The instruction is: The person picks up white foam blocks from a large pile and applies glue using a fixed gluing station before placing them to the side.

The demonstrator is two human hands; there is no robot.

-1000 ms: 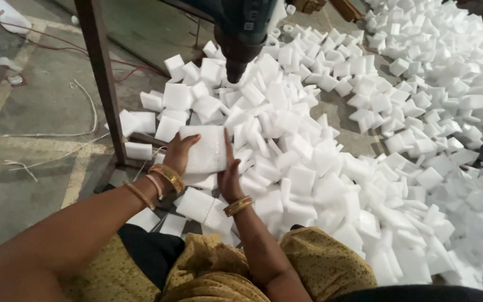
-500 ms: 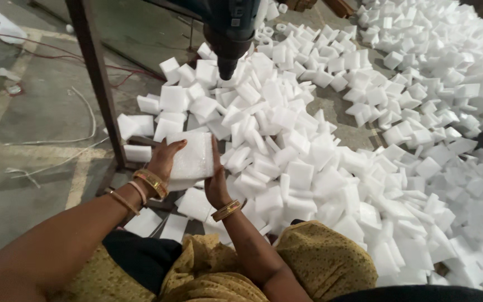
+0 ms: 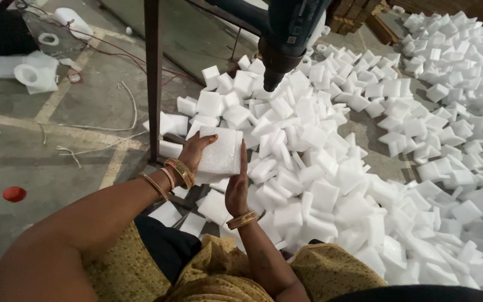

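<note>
Both hands share one grip on a white foam block [image 3: 219, 152]: the left hand [image 3: 194, 154] cups its left edge with fingers curled over the top corner, and the right hand [image 3: 237, 187] presses flat against its right side, fingers pointing up. The block is clamped between the palms, lifted clear of the heap, just right of a brown metal post [image 3: 152, 78] and below a dark blue power tool [image 3: 286, 33] whose nose points down over the pile.

The step in hand looks like presenting a single block to the tool: the block is picked and squared between the hands but sits well short of the nose. Judging from that, the next move would call for carrying it forward and up, keeping its broad face level and the fingers off the spot under the tip.

Room is mixed. To the left the post stands close to the left wrist and its gold bangles [image 3: 179, 172], so a sideways swing there is tight. Ahead and to the right a heap of loose foam pieces [image 3: 364, 168] covers the floor [image 3: 40, 156], soft and easily pushed aside. The open lane is the air straight above the heap toward the tool. Thin cords [image 3: 124, 112] lie on the bare floor left of the post, well apart from the hands, as does a small red cap [image 3: 14, 193].
</note>
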